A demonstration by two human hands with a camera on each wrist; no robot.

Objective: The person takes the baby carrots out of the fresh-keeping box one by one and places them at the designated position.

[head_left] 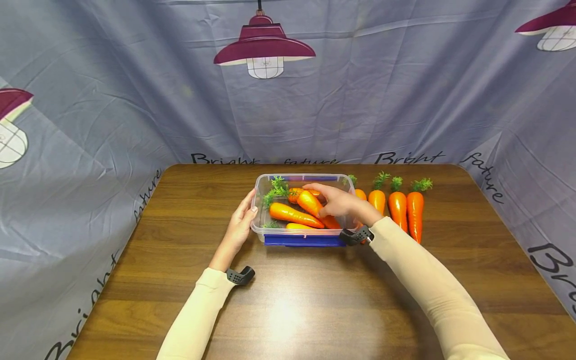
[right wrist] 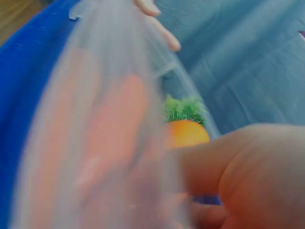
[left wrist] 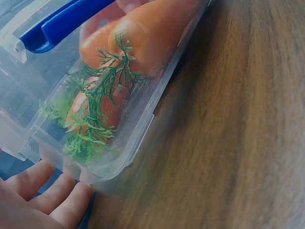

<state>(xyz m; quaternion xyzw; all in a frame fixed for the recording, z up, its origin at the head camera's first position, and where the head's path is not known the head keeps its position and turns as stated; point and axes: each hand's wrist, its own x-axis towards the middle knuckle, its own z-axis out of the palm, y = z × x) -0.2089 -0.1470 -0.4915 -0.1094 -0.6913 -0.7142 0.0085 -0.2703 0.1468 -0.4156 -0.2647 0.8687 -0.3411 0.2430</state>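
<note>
Several orange toy carrots with green tops lie in a clear plastic container [head_left: 351, 222] with blue side clips. The left hand [head_left: 240, 220] rests against the container's left end, thumb at the rim and fingers fairly straight along the outside wall. In the left wrist view its fingers [left wrist: 57, 195] touch a lower corner near the green leaves [left wrist: 90, 114]. Reaching in over the right side, the right hand [head_left: 339, 202] grips a carrot [head_left: 309, 201], thumb on one side and fingers on the other. Blur and the wall hide part of this grip in the right wrist view.
To the right of the container, several more carrots [head_left: 398, 207] lie in a row on the brown wooden table [head_left: 288, 295], green tops toward the back. A grey-blue printed curtain [head_left: 288, 120] hangs behind and beside the table.
</note>
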